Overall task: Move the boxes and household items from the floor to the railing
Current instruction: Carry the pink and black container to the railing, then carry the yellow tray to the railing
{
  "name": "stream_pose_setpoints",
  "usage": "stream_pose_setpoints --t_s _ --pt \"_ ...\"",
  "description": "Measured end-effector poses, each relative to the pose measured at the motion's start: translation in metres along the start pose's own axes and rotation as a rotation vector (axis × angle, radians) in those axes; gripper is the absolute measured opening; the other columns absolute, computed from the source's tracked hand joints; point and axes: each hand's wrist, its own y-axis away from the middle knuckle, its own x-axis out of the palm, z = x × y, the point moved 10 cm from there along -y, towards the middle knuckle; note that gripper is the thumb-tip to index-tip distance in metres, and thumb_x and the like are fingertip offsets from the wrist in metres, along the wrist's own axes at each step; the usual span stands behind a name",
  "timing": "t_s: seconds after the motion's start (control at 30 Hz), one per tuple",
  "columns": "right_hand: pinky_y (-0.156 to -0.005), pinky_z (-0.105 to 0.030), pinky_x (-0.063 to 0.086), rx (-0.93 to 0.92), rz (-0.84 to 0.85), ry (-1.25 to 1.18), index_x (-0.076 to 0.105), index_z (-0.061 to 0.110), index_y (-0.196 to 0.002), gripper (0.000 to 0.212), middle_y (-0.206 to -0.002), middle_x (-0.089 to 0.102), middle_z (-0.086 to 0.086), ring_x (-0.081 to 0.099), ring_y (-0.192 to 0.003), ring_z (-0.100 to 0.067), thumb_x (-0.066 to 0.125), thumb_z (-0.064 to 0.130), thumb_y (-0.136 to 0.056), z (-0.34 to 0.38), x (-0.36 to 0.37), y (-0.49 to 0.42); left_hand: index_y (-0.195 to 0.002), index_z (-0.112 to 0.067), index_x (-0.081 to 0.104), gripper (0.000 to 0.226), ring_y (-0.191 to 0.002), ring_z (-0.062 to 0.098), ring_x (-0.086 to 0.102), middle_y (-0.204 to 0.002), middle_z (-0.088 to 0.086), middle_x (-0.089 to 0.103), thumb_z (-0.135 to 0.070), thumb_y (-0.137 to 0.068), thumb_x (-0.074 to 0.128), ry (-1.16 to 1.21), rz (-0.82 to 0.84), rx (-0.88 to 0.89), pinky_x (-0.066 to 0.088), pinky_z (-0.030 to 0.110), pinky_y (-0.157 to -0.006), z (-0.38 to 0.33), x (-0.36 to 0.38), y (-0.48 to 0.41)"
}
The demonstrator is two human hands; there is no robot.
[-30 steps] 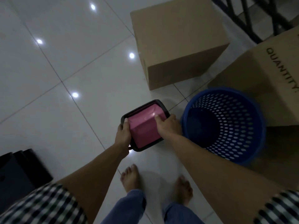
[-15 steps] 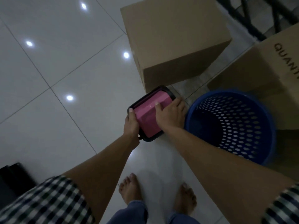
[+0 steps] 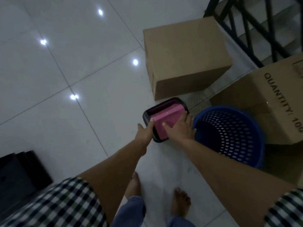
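I hold a small black bin with a pink liner between both hands, just above the white tiled floor. My left hand grips its left rim. My right hand grips its right side, thumb lying on the pink liner. A blue perforated basket stands right beside it. A plain cardboard box sits beyond the bin, and a second box printed "QUANTITY" is at the right. The black railing runs across the top right corner.
Stairs show behind the railing bars. Dark flat objects lie on the floor at the lower left. My bare feet stand on the tiles below the bin. The white floor stretches out to the left.
The bin has moved forward and closer to the plain box and the blue basket. The view has shifted so the railing now shows at the top right.
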Motion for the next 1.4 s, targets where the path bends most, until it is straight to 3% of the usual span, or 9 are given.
stream_pose_setpoints --t_s 0.23,0.5,0.67,1.1,1.4 --pt "-0.123 -0.059 0.007 -0.123 0.068 0.090 -0.005 0.015 -0.160 0.104 -0.168 -0.006 -0.010 -0.005 -0.155 -0.029 0.061 0.057 -0.091 0.025 -0.052 0.111 -0.160 -0.019 0.002 0.091 -0.146 0.032 0.029 -0.163 0.015 0.021 -0.062 -0.094 0.049 -0.291 -0.159 0.185 0.028 0.038 -0.115 0.013 -0.058 0.138" --pt "-0.121 -0.054 0.009 -0.371 0.144 0.248 -0.006 0.016 -0.161 0.100 -0.168 -0.007 -0.009 -0.004 -0.155 -0.030 0.056 0.059 -0.094 0.052 -0.091 0.277 -0.159 -0.022 0.004 0.088 -0.148 0.034 0.024 -0.163 0.015 0.020 -0.063 -0.094 0.046 -0.476 -0.450 0.273 0.029 0.053 -0.116 0.043 -0.127 0.321" --pt "-0.122 -0.054 0.002 -0.574 0.167 0.335 -0.007 0.017 -0.161 0.100 -0.168 -0.009 -0.009 -0.004 -0.155 -0.028 0.051 0.064 -0.094 0.086 -0.086 0.365 -0.159 -0.027 0.004 0.082 -0.148 0.034 0.021 -0.164 0.014 0.013 -0.064 -0.095 0.041 -0.492 -0.604 0.216 0.023 0.052 -0.118 0.089 -0.170 0.416" --pt "-0.123 -0.055 0.002 -1.026 0.364 0.600 -0.008 0.019 -0.160 0.098 -0.168 -0.010 -0.008 -0.009 -0.155 -0.026 0.048 0.066 -0.094 0.167 0.038 0.605 -0.158 -0.027 0.003 0.082 -0.146 0.035 0.026 -0.163 0.011 0.019 -0.065 -0.095 0.038 -0.081 -0.910 -0.099 0.027 0.052 -0.116 0.320 -0.289 0.590" --pt "-0.121 -0.056 0.010 -1.330 0.404 0.741 -0.002 0.016 -0.161 0.097 -0.168 -0.003 -0.010 -0.003 -0.155 -0.028 0.053 0.061 -0.094 0.142 0.178 0.823 -0.159 -0.026 0.004 0.082 -0.148 0.034 0.020 -0.164 0.012 0.014 -0.064 -0.095 0.040 0.122 -1.042 -0.298 0.020 0.055 -0.116 0.553 -0.330 0.701"
